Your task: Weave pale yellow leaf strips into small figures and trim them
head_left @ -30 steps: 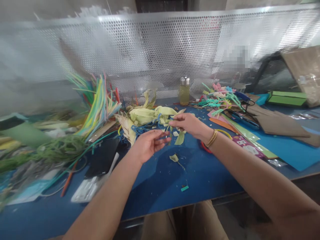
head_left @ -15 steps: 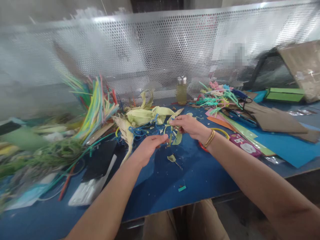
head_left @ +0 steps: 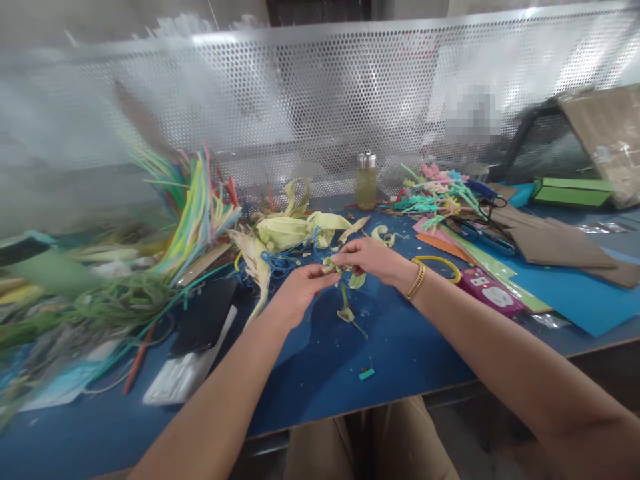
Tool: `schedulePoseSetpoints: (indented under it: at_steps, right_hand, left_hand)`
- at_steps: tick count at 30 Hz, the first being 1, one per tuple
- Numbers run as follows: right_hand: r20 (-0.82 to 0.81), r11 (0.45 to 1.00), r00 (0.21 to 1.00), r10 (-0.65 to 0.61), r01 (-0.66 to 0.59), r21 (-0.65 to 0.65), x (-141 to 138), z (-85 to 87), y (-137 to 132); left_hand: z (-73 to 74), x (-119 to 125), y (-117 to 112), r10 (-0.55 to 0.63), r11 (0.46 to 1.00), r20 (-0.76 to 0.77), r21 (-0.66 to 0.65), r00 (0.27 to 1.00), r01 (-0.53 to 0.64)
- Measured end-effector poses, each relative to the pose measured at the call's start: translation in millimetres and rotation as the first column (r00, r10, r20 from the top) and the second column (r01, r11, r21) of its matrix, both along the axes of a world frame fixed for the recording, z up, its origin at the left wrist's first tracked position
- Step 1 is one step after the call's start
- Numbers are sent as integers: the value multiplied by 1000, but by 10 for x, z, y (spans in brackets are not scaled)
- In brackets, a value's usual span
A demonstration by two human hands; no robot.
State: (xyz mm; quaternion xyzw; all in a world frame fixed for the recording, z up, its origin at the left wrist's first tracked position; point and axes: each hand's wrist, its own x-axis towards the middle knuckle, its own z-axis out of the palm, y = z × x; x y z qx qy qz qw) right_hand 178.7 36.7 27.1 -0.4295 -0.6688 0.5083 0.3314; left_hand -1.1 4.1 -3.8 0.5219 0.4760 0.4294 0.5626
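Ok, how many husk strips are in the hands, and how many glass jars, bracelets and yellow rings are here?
Pale green husk strip pinched by left hand and right hand: 1
Glass jar with metal lid: 1
Gold bracelet on right wrist: 1
Yellow ring on blue table: 1
Total: 4

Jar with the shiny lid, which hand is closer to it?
Right. The right hand is just in front of the jar, almost in line with it. The left hand is lower and further left. Both pinch a husk scrap.
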Motion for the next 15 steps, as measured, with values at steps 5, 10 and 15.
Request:
schedulePoseSetpoints:
  at_steps: [5, 10, 15]
  right_hand:
    - [383, 941, 898, -218, 90, 325, 359, 134, -146]
    - [805, 825, 257, -534, -47, 562, 866, -34, -485]
    - [863, 868, 160, -480, -59, 494, 956, -283, -667]
  left_hand:
    - [12, -67, 33, 92, 992, 143, -101, 986, -78]
    - [84, -126, 40, 85, 985, 240, -164, 967, -46]
    - [98, -137, 46, 66, 989, 312, -145, 948, -21]
